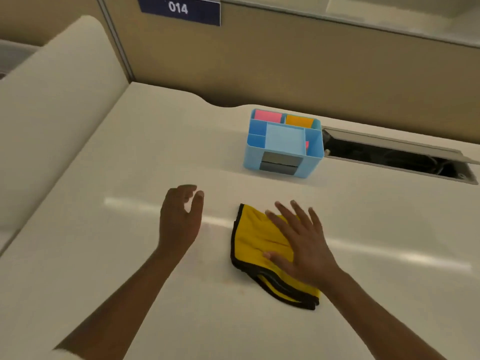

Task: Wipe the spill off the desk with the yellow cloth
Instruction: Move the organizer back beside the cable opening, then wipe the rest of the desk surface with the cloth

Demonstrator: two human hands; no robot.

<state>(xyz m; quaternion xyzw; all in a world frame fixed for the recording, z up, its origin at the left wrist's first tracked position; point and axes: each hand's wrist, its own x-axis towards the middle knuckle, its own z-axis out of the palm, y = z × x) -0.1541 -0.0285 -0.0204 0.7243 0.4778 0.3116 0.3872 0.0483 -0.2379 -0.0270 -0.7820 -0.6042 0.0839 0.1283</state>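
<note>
**Two hands over a pale desk, one flat on the yellow cloth**

Two bare hands reach out over the white desk [109,255]. The right hand [301,245] lies palm down, fingers spread wide, pressing flat on the yellow cloth [255,241] without gripping it. The cloth is folded into layers with black edging and lies on the desk near its front middle. The left hand [181,216] is to the left of the cloth and apart from it, loosely open with the fingers curled, holding nothing; whether it touches the desk cannot be told. A faint reddish smear [233,284] shows on the desk just left of the cloth's near corner. Farther back stands a light blue organiser [283,144] with pink and orange pads in its rear compartments, beside an open cable hatch [394,157]. On the partition above is a dark sign reading 014 [179,9].
</note>
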